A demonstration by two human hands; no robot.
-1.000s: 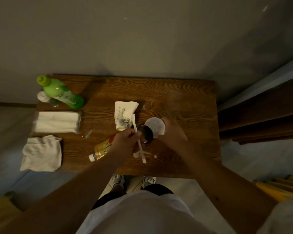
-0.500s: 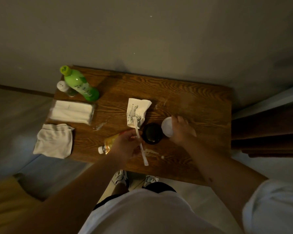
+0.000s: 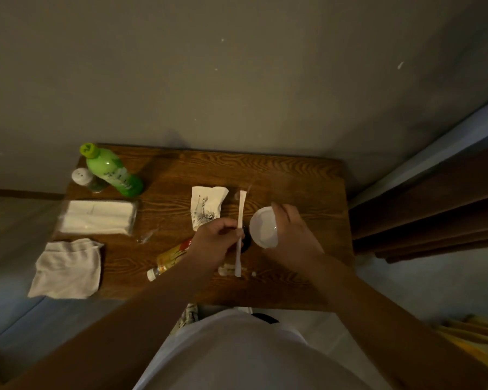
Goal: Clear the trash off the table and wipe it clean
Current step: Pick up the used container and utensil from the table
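two hands gather trash over a small wooden table (image 3: pixel 293 178).

the left hand (image 3: pixel 213 243) pinches a long white paper strip (image 3: pixel 240 220), lifted above the table's middle, its lower end hanging toward pale crumbs (image 3: pixel 227 270). the right hand (image 3: pixel 292 233) grips a white plastic cup (image 3: pixel 264 230) tilted on its side, its inside showing nothing, over a mostly hidden black round object (image 3: pixel 246 243). a crumpled printed napkin (image 3: pixel 206 208) lies just beyond, a small yellow bottle (image 3: pixel 168 261) on its side near the front edge.
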